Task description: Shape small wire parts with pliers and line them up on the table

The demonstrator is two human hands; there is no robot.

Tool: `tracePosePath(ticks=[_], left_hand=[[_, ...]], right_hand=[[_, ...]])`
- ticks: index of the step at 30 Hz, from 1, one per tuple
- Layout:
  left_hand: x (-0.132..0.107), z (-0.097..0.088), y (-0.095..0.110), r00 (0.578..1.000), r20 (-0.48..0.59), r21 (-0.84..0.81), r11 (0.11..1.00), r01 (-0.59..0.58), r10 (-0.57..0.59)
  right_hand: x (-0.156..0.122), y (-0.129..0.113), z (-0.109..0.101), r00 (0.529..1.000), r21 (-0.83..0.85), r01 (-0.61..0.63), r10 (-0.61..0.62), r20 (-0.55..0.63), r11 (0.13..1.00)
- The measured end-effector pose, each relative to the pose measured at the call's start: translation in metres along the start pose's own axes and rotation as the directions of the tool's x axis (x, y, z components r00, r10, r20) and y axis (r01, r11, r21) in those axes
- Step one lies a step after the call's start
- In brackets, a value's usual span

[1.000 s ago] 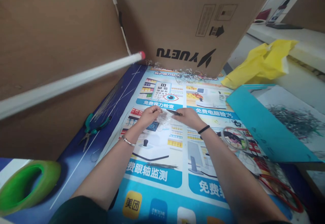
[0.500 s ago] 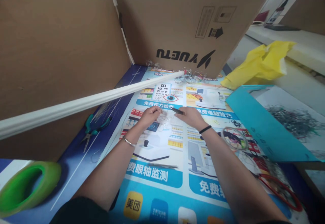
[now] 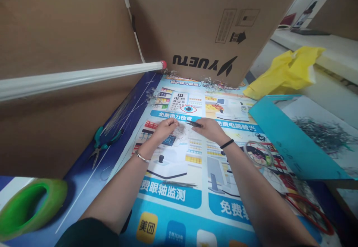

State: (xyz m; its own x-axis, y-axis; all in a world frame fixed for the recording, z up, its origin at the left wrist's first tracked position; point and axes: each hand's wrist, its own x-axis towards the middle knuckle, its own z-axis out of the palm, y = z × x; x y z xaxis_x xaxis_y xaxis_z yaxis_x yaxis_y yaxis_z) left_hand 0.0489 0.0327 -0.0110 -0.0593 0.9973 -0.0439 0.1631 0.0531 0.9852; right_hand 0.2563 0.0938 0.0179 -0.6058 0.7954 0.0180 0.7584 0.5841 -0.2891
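Wire piece point(image 3: 182, 131), thin and pale, sits over the middle of the bench point(image 3: 81, 181), pinched by the left hand point(image 3: 166, 126); the right hand point(image 3: 210, 129) grips a dark tool point(image 3: 193, 124) against it. Straight wires point(image 3: 120, 112) wait left, a wire heap point(image 3: 324, 133) lies right: seemingly midway.

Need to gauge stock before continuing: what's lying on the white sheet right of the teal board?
Thin grey wire pieces lie heaped on the white sheet. The teal board covers its left edge, hiding anything there.
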Motion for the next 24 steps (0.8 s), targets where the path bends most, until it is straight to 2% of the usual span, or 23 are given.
tracePosePath(ticks=[6,11,15,21,24], left_hand=[[-0.001,0.0,0.001,1.0,0.01,0.031,0.999,0.017,-0.017],[-0.003,0.002,0.004,0.998,0.008,0.157,0.985,-0.067,0.067],[-0.003,0.004,0.005,0.986,-0.028,0.369,0.919,-0.141,0.163],[-0.003,0.007,0.004,0.964,-0.086,0.535,0.828,-0.169,0.252],[-0.005,0.009,0.007,0.955,-0.095,0.618,0.769,-0.164,0.28]], right_hand=[[-0.001,-0.008,-0.004,0.999,-0.147,-0.015,0.022,0.04,0.989],[-0.005,-0.013,-0.013,0.999,-0.26,-0.024,0.029,0.015,0.965],[-0.009,-0.022,-0.02,0.997,-0.34,0.009,-0.033,-0.065,0.94],[-0.012,-0.033,-0.023,0.999,-0.364,-0.036,0.024,-0.039,0.931],[-0.014,-0.037,-0.025,0.999,-0.401,-0.026,0.006,-0.05,0.916]])
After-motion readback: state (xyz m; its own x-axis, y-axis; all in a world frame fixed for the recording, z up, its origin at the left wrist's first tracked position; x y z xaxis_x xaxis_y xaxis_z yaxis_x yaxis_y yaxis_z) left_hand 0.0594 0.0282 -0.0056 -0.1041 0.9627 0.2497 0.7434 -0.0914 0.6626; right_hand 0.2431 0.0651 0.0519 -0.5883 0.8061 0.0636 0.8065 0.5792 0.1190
